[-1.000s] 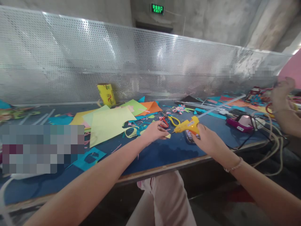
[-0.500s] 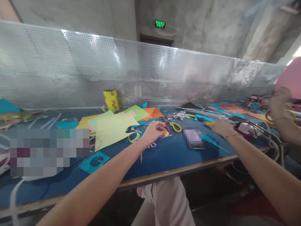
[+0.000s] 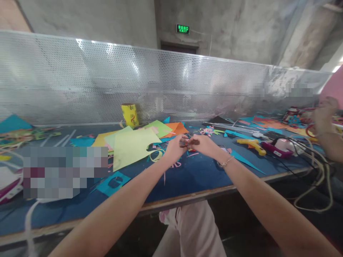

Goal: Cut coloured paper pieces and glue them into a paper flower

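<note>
My left hand [image 3: 177, 145] is pinched closed over the middle of the blue table [image 3: 187, 182]. Its fingertips meet those of my right hand [image 3: 205, 145], also closed. Whatever lies between them is too small and covered to make out. Pink paper strips [image 3: 175, 164] are scattered below the left hand. Left of it lie a pale yellow sheet [image 3: 131, 148] and a blue paper with a hole cut in it [image 3: 123, 180]. To the right of my right hand rests a yellow glue gun [image 3: 252, 145]. A blue paper point [image 3: 248, 162] lies near my right wrist.
A yellow can-like container [image 3: 130, 115] stands by the perforated metal screen [image 3: 171, 85]. Behind my right hand is a paper flower [image 3: 209, 131]. Cables [image 3: 312, 160] and a purple-and-white device [image 3: 278, 149] lie at right, near another person's hand [image 3: 327, 112].
My right hand has let go of the glue gun and moved left to meet my left hand. The yellow-handled scissors are now mostly hidden behind my hands. The view has shifted slightly.
</note>
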`<state>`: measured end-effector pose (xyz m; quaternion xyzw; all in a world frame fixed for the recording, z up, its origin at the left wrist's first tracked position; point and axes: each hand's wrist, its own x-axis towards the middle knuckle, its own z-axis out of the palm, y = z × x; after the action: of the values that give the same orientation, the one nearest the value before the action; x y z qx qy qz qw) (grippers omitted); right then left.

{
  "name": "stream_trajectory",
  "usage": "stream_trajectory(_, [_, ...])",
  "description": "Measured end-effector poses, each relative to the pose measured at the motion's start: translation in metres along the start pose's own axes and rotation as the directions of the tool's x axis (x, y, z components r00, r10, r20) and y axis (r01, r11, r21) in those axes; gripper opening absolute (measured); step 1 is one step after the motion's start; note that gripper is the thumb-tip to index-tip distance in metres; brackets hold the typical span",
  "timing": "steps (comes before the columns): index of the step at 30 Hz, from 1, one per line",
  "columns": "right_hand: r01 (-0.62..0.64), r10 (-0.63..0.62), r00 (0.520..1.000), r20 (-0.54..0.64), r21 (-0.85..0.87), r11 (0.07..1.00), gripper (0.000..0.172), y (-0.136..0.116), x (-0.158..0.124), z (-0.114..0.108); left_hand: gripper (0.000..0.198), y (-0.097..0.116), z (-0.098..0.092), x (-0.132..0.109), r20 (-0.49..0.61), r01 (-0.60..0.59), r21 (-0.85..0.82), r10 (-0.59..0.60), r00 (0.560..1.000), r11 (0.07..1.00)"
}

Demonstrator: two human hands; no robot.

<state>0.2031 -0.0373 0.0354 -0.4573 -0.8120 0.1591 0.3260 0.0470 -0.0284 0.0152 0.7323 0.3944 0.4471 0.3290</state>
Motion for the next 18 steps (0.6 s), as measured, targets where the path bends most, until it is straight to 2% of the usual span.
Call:
stream_trajectory(6, [0.01, -0.011, 1.0, 0.015, 0.046, 0.999, 0.012, 0.004, 0.011, 0.004, 0.035, -0.009, -0.005, 0.006, -0.05, 0.004, 0.017, -0.003, 0.999, 1.0])
stream_trajectory(11, [-0.043, 0.044, 0.999, -0.006, 0.145, 0.988, 0.015, 0.014, 0.016, 0.012, 0.033, -0.011, -0.011, 0.011, -0.014, 0.017, 0.062, -0.016, 1.0, 0.998])
stream_trajectory(14, [-0.095, 0.11, 0.993, -0.042, 0.267, 0.959, 0.014, 0.021, 0.017, 0.018, 0.026, -0.015, -0.022, 0.013, 0.057, -0.065, 0.186, 0.055, 0.997, 0.98])
stream_trajectory(16, [-0.133, 0.167, 0.984, -0.065, 0.362, 0.923, 0.013, 0.026, 0.018, 0.023, 0.03, -0.021, -0.032, 0.015, 0.146, -0.141, 0.333, 0.097, 0.985, 0.932])
stream_trajectory(18, [-0.179, 0.236, 0.969, -0.07, 0.459, 0.87, 0.014, 0.03, 0.018, 0.028, 0.042, -0.027, -0.042, 0.015, 0.298, -0.145, 0.435, 0.01, 0.954, 0.889])
